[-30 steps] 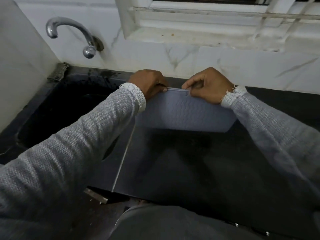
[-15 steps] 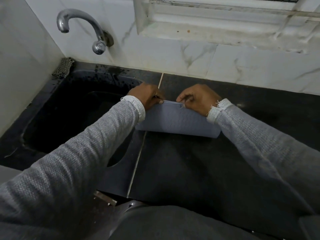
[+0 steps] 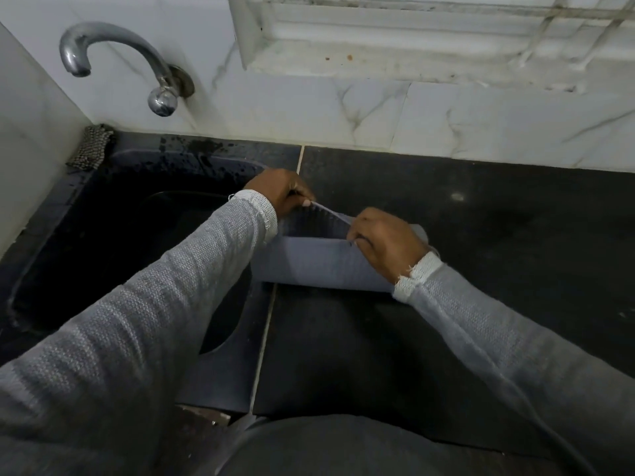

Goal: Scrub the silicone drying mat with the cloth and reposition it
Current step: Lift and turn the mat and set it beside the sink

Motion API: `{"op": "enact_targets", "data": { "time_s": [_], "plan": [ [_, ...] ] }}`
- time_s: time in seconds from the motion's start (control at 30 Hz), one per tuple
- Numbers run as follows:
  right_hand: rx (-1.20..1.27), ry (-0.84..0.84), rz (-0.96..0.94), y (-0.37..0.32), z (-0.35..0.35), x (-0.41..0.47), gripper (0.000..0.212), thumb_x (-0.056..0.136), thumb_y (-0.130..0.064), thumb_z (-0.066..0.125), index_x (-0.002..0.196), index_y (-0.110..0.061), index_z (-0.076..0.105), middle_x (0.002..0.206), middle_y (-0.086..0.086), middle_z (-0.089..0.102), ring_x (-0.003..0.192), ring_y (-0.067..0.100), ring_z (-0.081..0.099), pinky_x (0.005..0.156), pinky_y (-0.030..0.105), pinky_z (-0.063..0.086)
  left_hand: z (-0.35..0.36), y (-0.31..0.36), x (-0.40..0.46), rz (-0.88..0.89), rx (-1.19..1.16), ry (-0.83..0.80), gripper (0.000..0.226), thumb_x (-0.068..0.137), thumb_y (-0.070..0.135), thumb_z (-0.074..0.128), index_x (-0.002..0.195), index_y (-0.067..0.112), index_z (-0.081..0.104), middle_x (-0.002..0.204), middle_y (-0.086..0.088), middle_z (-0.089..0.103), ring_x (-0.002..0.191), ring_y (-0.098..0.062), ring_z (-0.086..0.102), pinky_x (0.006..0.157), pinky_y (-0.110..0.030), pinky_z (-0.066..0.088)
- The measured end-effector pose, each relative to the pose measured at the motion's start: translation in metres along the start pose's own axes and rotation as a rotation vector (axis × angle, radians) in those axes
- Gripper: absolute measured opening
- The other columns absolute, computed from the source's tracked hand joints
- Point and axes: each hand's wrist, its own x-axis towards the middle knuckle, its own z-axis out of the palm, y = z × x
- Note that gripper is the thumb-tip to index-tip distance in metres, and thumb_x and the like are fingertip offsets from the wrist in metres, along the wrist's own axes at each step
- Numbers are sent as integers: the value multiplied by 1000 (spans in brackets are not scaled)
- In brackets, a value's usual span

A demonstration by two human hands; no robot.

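both hands, left hand (image 3: 280, 192) and right hand (image 3: 385, 242), pinched shut on folded silicone drying mat (image 3: 319, 261) (upper edge), over black counter (image 3: 498, 214).

You've got a chrome tap (image 3: 120, 60) on the marble wall, over a dark sink (image 3: 103, 242). A mesh scrubber (image 3: 91, 146) sits at the sink's back left corner. Black worktop (image 3: 481, 235) to the right, window ledge (image 3: 412, 68) above.

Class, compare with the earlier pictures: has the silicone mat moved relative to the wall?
Yes. The silicone mat has come down and away from the wall, toward the person, onto the counter.
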Motion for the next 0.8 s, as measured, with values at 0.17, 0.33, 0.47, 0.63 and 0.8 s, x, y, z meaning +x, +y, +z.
{"op": "enact_targets", "data": {
  "time_s": [0.17,0.33,0.47,0.63,0.8],
  "plan": [
    [20,-82,37,-19,33,-35,13,87,-12,56,89,-10,69,97,6,63,85,21,60,78,36,50,8,-10,37,-94,120,-33,21,91,16,59,108,18,71,116,-6,66,108,-29,59,95,-38,46],
    [23,-152,33,-33,67,-62,21,92,-8,47,96,-9,68,103,8,63,90,24,60,79,37,50,27,-24,73,-150,203,-84,26,95,18,52,114,22,68,123,-9,62,111,-33,56,96,-41,45],
    [-49,-203,26,-37,97,-76,28,95,-6,39,106,-7,64,111,11,61,98,25,59,81,34,49,52,-38,95,-111,298,-122,36,94,18,53,130,22,56,143,-5,45,130,-27,42,107,-40,35],
    [-20,-309,48,-32,114,-87,27,95,-8,41,112,-5,63,118,13,58,103,26,58,86,32,48,78,-43,68,-188,152,-66,61,90,31,60,144,27,34,156,-3,17,141,-26,19,115,-44,19],
    [155,-214,65,-13,105,-88,24,92,-24,50,98,-8,67,106,10,61,96,23,58,82,28,45,105,-27,-19,-354,-190,49,68,86,27,65,145,21,32,155,-5,18,142,-26,18,113,-38,19]
  ]
}}
